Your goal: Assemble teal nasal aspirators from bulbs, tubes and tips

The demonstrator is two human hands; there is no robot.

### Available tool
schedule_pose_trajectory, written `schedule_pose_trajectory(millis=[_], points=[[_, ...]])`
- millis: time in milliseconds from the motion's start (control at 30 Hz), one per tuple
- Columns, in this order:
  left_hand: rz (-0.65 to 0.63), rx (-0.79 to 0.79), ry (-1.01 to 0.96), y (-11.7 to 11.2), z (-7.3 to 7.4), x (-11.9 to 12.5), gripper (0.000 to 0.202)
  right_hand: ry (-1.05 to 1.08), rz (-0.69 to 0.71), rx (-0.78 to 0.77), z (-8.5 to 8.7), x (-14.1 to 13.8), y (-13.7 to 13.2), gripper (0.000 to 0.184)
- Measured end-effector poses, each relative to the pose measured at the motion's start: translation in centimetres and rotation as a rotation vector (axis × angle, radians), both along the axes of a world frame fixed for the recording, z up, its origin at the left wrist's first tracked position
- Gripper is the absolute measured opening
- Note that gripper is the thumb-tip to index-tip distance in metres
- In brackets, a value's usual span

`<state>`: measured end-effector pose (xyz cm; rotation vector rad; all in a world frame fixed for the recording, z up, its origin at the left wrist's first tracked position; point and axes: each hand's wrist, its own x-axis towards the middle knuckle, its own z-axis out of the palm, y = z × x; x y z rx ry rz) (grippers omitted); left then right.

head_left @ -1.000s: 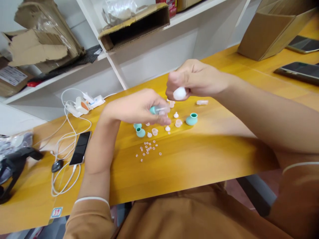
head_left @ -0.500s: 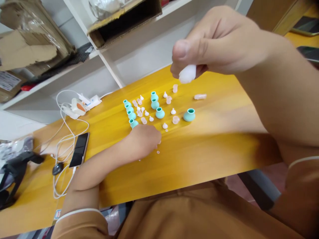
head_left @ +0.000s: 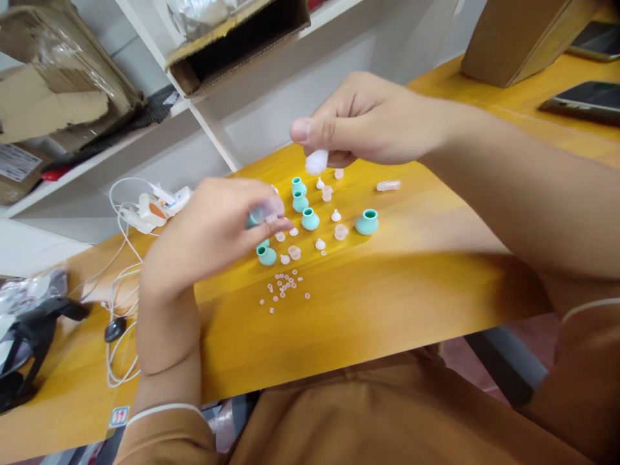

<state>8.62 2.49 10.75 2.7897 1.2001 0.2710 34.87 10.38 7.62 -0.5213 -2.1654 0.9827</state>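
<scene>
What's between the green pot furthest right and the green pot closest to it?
In the head view, a small white piece stands between the rightmost pot and the closest pot, with a clear cup lower in the picture.

Yellow-brown table (head_left: 387, 310): teal pots (head_left: 367, 223), white stoppers (head_left: 320, 245), clear cups (head_left: 341, 232) mid-surface; tiny rings (head_left: 282, 295) nearer; cables (head_left: 115, 367) left; phones (head_left: 586, 102), carton (head_left: 513, 45) far right.

One view looks out from the person's head, facing forward and down onto the wooden surface (head_left: 368, 297). It sits close, above the brown shirt (head_left: 363, 413) along the lower edge, with the left grip (head_left: 220, 219) and right grip (head_left: 365, 119) in front and the white shelf (head_left: 334, 16) beyond. The scene leans, rising rightward; the upper right corner seems too dark to read.
</scene>
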Motion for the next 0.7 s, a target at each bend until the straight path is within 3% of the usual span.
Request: schedule_pose_trajectory(millis=[67, 167, 400, 600, 700], points=[[0.02, 0.095, -0.205, 0.1, 0.3, 0.2, 0.019, 0.034, -0.012, -0.006, -0.8, -1.2, -0.3, 0.059], [0.034, 0.149, -0.356, 0.2, -0.4, 0.9, 0.025, 0.135, -0.009, -0.036, -1.9, -2.9, -0.5, 0.064], [0.032, -0.023, -0.558, 1.7, -1.4, 1.0, 0.024, 0.227, 0.221, -0.132, -3.4, -4.0, 0.4, 0.064], [-0.002, -0.061, -0.616, 1.7, -0.9, 0.5, 0.017, 0.236, 0.338, -0.221, -3.1, -3.8, 0.0, 0.062], [-0.027, -0.071, -0.477, 1.4, -0.2, 0.2, 0.008, 0.182, 0.322, -0.21, -2.7, -3.5, -0.4, 0.064]])
